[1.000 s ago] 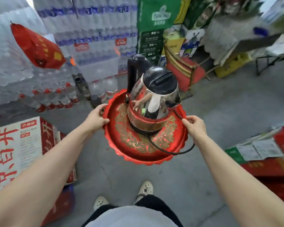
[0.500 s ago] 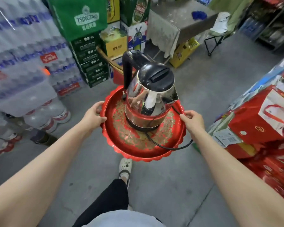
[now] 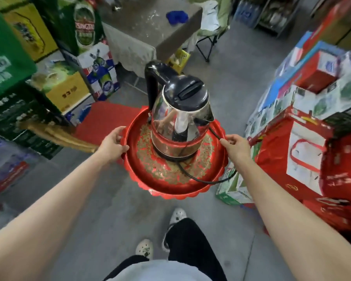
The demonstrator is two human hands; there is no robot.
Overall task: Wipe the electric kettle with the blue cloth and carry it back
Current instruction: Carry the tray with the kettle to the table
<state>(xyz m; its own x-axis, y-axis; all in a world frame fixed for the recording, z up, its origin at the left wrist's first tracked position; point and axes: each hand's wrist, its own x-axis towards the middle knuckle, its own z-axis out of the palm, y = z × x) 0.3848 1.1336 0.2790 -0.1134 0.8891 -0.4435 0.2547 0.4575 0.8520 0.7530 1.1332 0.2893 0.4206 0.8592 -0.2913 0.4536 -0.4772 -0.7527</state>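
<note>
A steel electric kettle [image 3: 178, 120] with a black lid and handle stands upright on a round red tray [image 3: 170, 185] with gold ornament. Its black cord [image 3: 201, 179] loops over the tray's right rim. My left hand [image 3: 112, 144] grips the tray's left rim, and my right hand [image 3: 235, 146] grips the right rim and the cord there. I hold the tray in the air over the grey floor. The blue cloth [image 3: 176, 17] lies crumpled on a grey table [image 3: 146, 23] straight ahead.
Beer cartons and crates [image 3: 49, 78] are stacked on the left. Red gift bags and boxes [image 3: 304, 155] stand on the right. A folding chair [image 3: 209, 41] stands beside the table. A red mat [image 3: 101, 120] lies on the floor ahead. My feet are below the tray.
My view has swung right, away from the stacked water bottles and toward the table with the blue cloth, which is now closer. Both hands keep the same hold on the tray.
</note>
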